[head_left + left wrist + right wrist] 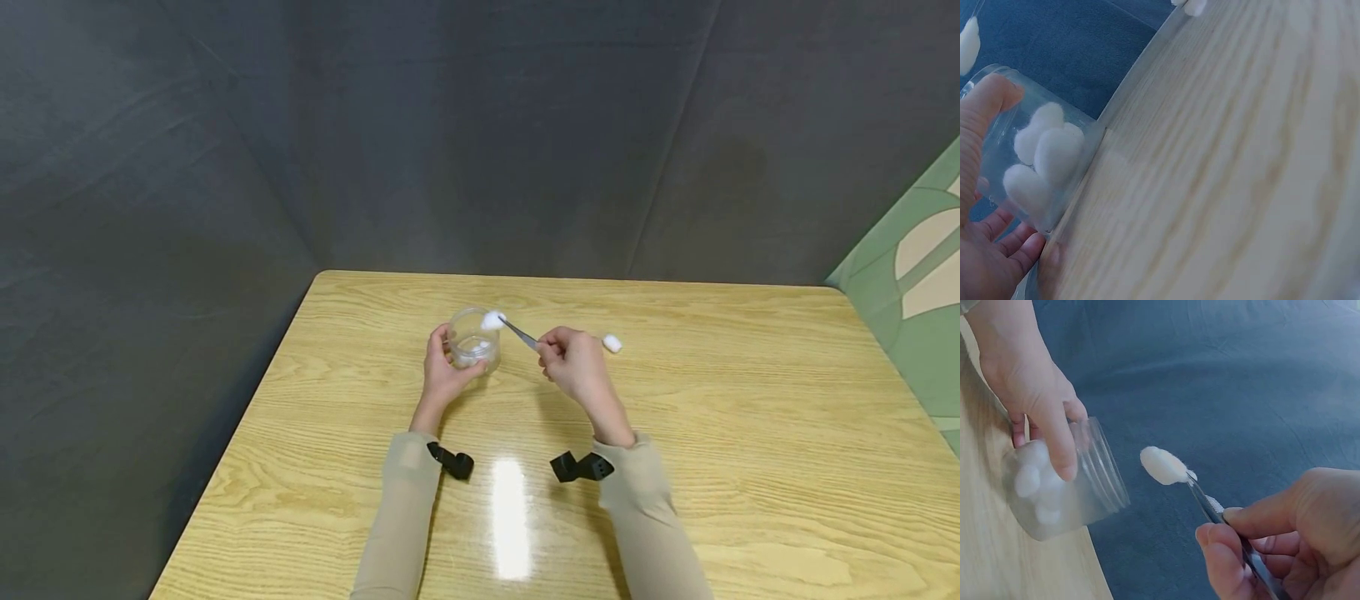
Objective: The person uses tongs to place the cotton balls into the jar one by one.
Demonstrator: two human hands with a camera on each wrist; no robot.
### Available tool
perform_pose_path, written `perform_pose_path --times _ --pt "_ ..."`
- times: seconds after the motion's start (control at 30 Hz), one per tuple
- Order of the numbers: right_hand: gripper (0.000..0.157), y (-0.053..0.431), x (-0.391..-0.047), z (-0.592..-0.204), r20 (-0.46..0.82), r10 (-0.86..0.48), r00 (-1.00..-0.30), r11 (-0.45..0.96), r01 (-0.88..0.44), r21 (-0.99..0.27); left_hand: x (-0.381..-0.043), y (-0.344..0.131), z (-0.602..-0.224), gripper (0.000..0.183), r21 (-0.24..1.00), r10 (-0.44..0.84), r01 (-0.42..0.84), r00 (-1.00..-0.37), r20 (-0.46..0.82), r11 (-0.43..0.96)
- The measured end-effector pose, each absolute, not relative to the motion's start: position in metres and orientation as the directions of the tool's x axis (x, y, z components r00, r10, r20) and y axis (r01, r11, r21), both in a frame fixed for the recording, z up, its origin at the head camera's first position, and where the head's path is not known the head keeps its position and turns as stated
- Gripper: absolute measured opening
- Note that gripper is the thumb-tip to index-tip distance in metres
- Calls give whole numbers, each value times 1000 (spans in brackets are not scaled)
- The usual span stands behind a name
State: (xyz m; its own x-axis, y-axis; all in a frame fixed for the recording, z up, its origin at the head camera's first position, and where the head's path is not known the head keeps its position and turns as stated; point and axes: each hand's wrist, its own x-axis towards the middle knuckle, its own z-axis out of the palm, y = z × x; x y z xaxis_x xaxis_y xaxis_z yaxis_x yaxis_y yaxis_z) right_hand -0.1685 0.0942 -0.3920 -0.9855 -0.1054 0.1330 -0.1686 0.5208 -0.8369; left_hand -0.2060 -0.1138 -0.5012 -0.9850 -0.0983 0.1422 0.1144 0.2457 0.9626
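My left hand [444, 372] grips a clear plastic jar [1094, 481] standing on the table, thumb on the near side and fingers round the far side. Inside the jar lie several white cotton balls [1060, 153]; its mouth has no lid on it. Between thumb and fingers, my right hand [576, 362] pinches metal tweezers [1210, 509]. One cotton ball [1165, 465] is caught in the tweezer tips, held up by the jar's rim, overlapping its right edge in the head view. In the right wrist view that ball is outside the jar, a short way from its mouth.
Another cotton ball [612, 343] lies on the wooden table [750, 400], just right of my right hand. Dark cloth [480, 142] hangs behind and to the left of the table. A green patterned panel [915, 283] stands at the right.
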Motion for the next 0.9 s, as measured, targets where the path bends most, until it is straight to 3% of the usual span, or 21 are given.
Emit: perform_pose_path --times 0.9 --pt "10 76 -177 -408 80 -134 -988 601 -145 -786 -203 -116 -495 83 966 -59 137 -986 153 219"
